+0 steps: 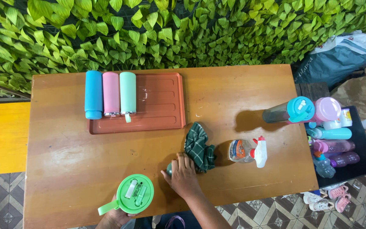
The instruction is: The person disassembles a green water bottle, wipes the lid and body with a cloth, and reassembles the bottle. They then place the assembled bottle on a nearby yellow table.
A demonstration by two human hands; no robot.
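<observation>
My left hand (114, 218) grips a bottle with a bright green lid and loop handle (134, 194), seen from above at the table's near edge. My right hand (184, 177) lies palm down on the near end of a dark green checkered cloth (199, 149), its fingers curled over the cloth; a bit of dark green shows by the thumb. A clear spray bottle with a white and red trigger head (246, 151) lies just right of the cloth. On a reddish-brown tray (162, 104) lie a blue (93, 94), a pink (111, 93) and a mint bottle (128, 92), side by side.
Two upright bottles, one with a teal lid (298, 110) and one with a pink lid (327, 109), stand at the wooden table's (64, 161) right edge. A black crate (363, 163) beside it holds several bottles. Behind runs a leafy green wall (183, 29); a yellow bench (3, 135) stands left.
</observation>
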